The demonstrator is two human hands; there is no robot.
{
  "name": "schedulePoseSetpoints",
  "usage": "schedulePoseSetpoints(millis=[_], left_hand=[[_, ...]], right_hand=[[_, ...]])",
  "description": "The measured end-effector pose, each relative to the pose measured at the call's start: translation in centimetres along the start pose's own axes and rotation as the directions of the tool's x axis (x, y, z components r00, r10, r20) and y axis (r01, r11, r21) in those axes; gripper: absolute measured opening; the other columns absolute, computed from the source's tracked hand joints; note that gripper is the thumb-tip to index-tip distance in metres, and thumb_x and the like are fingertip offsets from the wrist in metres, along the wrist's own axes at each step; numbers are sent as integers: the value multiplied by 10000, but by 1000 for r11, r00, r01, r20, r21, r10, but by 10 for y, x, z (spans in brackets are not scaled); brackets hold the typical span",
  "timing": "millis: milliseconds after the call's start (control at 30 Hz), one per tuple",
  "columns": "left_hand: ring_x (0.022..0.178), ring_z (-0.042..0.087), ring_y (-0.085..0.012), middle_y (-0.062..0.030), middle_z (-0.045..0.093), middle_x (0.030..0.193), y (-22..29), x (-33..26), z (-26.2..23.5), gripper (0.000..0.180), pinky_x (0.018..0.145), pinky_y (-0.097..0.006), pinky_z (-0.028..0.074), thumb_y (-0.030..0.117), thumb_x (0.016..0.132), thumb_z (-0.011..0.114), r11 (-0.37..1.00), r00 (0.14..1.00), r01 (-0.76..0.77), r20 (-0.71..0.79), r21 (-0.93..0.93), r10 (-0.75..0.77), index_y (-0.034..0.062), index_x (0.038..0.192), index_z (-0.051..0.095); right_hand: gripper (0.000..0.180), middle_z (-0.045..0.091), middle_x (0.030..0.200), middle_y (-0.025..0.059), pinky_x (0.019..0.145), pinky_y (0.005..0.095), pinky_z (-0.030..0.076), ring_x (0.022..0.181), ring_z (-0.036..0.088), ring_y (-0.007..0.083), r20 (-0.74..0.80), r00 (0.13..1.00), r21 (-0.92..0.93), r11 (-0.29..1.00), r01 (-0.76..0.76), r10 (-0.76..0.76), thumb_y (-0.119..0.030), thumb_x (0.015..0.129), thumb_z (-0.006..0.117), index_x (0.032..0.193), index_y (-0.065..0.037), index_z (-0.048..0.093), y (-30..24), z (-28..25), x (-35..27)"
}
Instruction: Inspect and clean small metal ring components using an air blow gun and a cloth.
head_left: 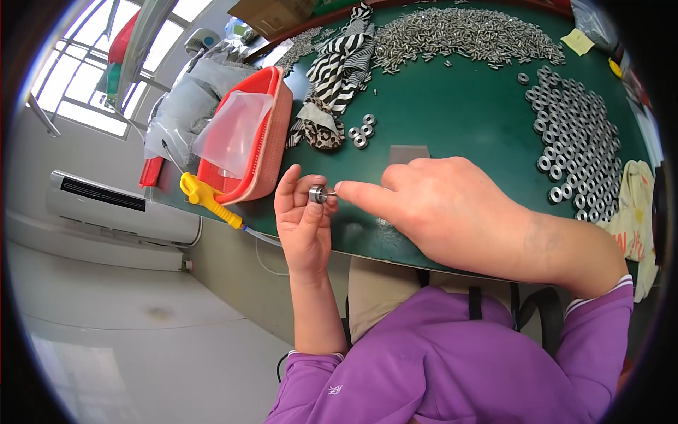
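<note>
My left hand (305, 230) is raised over the near edge of the table, thumb and fingers closed around a short silver metal ring (317, 193). A thin metal pin (330, 193) juts from the ring's right side. At the pin's outer end is the index fingertip of my right hand (459, 208), stretched out to the left. The other fingers of that hand are curled under and mostly hidden, and its thumb cannot be made out. Just beyond the right hand a flat grey metal block (409, 153) lies on the green table (452, 106).
Several loose rings (361, 132) sit beyond my left hand, beside a zebra-striped cloth (339, 71). Many more rings (575, 141) cover the right side. A heap of small pins (466, 34) lies at the back. At left are a red basket (281, 134) and a yellow air gun (208, 200).
</note>
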State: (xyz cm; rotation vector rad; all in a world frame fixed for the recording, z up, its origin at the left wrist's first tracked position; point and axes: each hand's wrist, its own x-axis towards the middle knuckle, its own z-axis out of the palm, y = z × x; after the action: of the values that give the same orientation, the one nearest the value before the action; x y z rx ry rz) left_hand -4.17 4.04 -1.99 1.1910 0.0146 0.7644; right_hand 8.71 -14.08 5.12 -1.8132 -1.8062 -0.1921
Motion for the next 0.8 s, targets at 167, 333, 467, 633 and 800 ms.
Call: schedulePoseSetpoints(millis=[167,333,467,633,800], left_hand=[[857,558,-140,-103,544,1076,-1,0,5,576,743,-253,474,19,838,583,999,1000,-23,-7,36,23,51,1341,304],[858,543,-125,-95,539,1076,-1,-1,6,609,740,-236,463,15,832,589,998,999,-36,21,59,34,56,1356,283],[874,526,-114,-86,536,1062,-2,0,6,644,739,-224,455,15,823,603,995,999,-37,38,95,33,59,1368,262],[865,521,-109,-86,533,1040,-6,-1,8,672,742,-219,451,9,815,614,993,997,-50,60,106,44,60,1374,245],[854,516,-113,-93,532,1029,-12,-1,16,670,738,-233,452,2,813,614,989,993,-114,44,99,110,63,1372,248]], right_hand=[[151,567,676,89,544,343,497,629,610,240,-20,1000,-3,1000,4,-4,-69,733,553,883,-59,537,-1,4,-1],[451,514,668,59,510,330,463,612,566,220,2,1000,-44,999,-3,4,-40,704,551,1152,-94,549,-2,5,-3],[446,521,671,62,506,318,471,602,568,217,-36,999,-96,995,4,-7,-56,706,555,1152,-76,548,-5,9,-5],[457,534,674,81,479,306,478,581,571,218,-49,998,-82,996,-31,27,-72,706,562,1161,-42,540,-11,7,-10],[467,548,684,109,490,321,482,596,587,240,42,997,20,997,-68,68,-45,699,551,1163,-8,530,-9,-1,-10]])
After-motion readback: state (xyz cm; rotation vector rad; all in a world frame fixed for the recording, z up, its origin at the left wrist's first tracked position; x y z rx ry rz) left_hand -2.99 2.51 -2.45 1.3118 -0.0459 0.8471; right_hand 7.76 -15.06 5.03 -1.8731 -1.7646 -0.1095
